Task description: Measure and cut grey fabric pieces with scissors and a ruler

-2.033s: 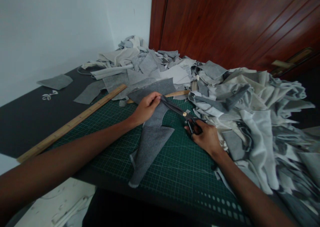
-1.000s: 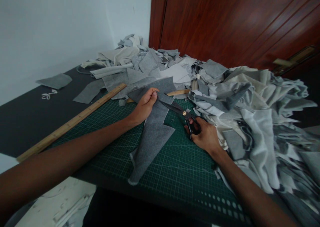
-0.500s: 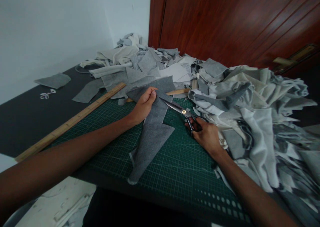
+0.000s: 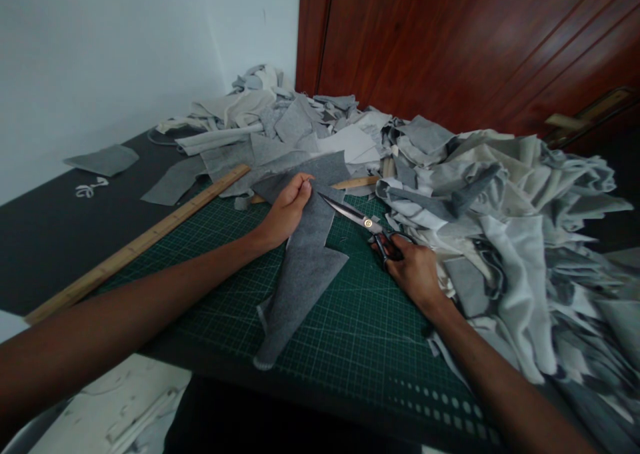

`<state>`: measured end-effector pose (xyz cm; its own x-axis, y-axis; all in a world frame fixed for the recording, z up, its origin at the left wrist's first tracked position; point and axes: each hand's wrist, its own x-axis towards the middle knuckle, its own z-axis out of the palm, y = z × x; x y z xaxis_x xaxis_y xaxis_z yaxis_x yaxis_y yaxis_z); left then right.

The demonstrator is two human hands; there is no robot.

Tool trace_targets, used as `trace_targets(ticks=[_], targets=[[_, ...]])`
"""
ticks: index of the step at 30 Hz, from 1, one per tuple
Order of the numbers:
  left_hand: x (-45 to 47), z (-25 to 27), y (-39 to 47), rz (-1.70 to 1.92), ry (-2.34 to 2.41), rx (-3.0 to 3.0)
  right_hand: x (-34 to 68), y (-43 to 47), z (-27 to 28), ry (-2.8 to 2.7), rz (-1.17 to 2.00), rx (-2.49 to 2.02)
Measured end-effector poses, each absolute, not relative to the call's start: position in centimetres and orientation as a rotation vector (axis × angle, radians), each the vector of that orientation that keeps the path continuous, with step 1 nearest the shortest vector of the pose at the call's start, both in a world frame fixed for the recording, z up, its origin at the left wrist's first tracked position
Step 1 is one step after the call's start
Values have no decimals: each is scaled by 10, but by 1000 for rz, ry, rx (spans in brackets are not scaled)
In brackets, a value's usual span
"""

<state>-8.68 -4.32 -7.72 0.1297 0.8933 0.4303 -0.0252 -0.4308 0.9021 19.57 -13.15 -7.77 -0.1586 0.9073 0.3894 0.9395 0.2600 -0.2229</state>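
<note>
Green mat lies on the dark table, scraps far and right. Left hand pinches, apparently, grey cloth mid-mat; right hand grips scissors, pointing left toward it. Trimming appears in hand; another snip would call for taut cloth, left hand clear.

Left hand: pinches a dark grey cloth lying across a green cutting mat. Right hand: grips black-handled scissors, blades together, tips over the cloth near the left hand. Wooden ruler: lies slantwise along the mat's left side. Grey and white fabric scraps: heaped behind and at right. Reddish-brown door: stands beyond.
</note>
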Motion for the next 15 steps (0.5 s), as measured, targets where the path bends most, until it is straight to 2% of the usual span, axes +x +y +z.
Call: trace_targets(ticks=[15], targets=[[-87, -75, -46, 1412, 923, 1627, 197, -132, -76, -2121, -96, -1677]])
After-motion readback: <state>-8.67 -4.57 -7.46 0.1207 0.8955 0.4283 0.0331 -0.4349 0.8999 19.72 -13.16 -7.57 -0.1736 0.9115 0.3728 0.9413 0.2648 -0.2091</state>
